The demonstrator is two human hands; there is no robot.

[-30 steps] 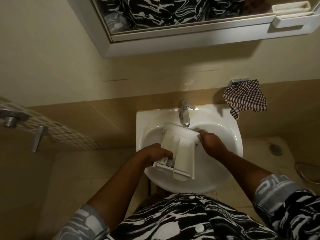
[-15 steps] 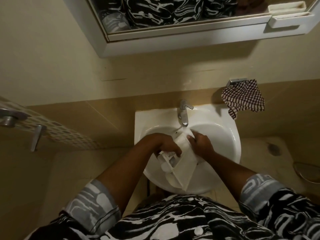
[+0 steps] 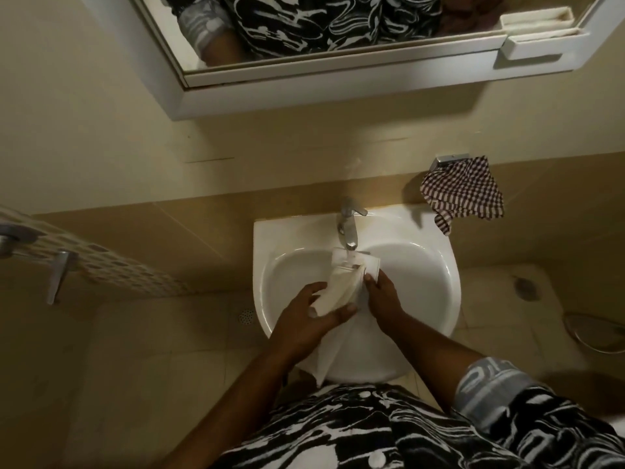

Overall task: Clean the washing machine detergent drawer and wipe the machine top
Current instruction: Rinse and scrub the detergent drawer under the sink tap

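Head view: the detergent drawer (image 3: pixel 341 286) hangs over the sink (image 3: pixel 439 265), its far end under the tap (image 3: pixel 348 228). The left hand (image 3: pixel 304 319) has its fingers curled round the near end; the right hand (image 3: pixel 382 299) pinches its side. Rinsing looks underway; wiping the machine top, out of view, seems left to do

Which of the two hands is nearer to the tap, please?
The right. The right hand holds the drawer at its upper end, just below the tap; the left hand grips its lower part, farther back toward the person.
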